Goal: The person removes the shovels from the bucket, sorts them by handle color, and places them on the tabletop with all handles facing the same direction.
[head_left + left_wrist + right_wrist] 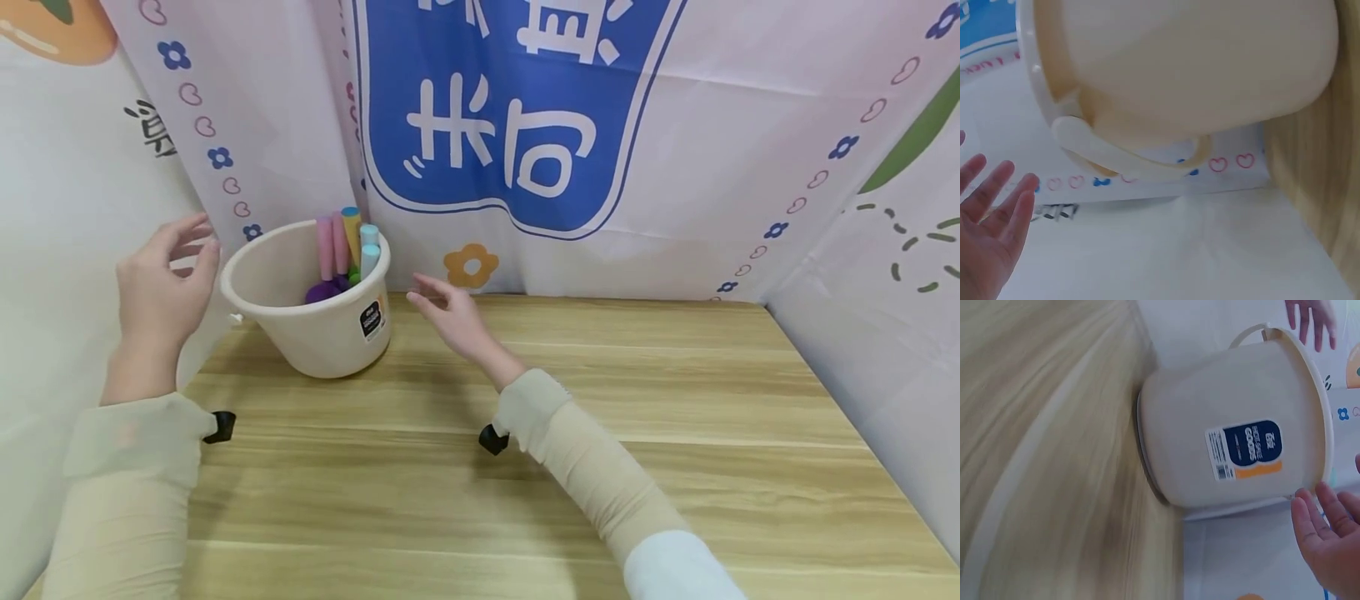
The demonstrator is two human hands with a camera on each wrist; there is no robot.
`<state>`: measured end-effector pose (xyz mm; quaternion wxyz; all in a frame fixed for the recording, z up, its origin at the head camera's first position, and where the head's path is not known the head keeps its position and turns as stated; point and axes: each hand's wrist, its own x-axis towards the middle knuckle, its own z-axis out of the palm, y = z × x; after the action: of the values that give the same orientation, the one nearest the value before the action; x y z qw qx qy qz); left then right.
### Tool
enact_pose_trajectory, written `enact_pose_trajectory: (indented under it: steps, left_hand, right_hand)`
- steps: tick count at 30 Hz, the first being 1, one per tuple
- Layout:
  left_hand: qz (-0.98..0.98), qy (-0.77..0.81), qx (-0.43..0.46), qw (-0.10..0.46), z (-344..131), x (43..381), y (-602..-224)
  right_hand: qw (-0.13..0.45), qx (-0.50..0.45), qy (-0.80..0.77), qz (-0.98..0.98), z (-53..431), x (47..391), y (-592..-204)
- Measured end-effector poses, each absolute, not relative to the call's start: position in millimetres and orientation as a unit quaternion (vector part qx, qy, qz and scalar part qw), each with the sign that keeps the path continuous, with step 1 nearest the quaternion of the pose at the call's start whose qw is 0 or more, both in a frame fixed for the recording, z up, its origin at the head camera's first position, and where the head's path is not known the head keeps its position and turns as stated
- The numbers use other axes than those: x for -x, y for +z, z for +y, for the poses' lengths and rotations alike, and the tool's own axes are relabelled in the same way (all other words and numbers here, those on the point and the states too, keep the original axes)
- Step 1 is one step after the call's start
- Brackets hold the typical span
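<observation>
A cream plastic bucket (330, 342) stands upright on the wooden table at the back left. Inside it, pink sticks (326, 248), a yellow stick with a blue end (352, 233), light blue sticks (369, 260) and something purple (322, 292) show above the bottom. My left hand (168, 279) hovers left of the rim, fingers loosely bent and holding nothing. On the bucket's other side my right hand (453, 321) is raised with fingers relaxed, apart from the wall. The left wrist view shows the bucket's handle (1141, 162) hanging down along its side.
The wooden table (675, 433) runs up to a printed cloth (712, 167) hanging behind it. White cloth walls (885, 308) bound the left and right sides. A black wrist mount (493, 439) pokes out below the right sleeve, and another (221, 427) beside the left.
</observation>
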<state>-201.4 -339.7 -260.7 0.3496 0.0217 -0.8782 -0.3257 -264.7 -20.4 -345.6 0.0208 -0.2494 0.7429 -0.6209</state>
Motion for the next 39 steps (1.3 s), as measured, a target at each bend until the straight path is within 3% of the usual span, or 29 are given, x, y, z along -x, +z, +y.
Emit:
enact_pose_trajectory:
  steps: [6, 16, 26, 32, 39]
  left_hand:
    - [-0.896, -0.332, -0.067, 0.287, -354, 206, -271]
    - [-0.883, -0.365, -0.122, 0.270, -367, 216, -280]
    - [-0.857, -0.470, -0.152, 0.146, -371, 224, -277]
    - [-0.818, -0.533, -0.170, 0.129, -370, 229, -279]
    - [-0.840, -0.496, -0.176, 0.127, -369, 231, -282]
  right_hand:
    - [0.081, 0.217, -0.689, 0.687, -43, 265, -347]
    - [0.119, 0.126, -0.796, 0.580, -68, 262, -348]
    - [0.137, 0.035, -0.881, 0.451, -92, 265, -341]
    - [0.146, 0.014, -0.894, 0.424, -97, 263, -333]
    - [0.153, -0.021, -0.906, 0.395, -104, 263, -331]
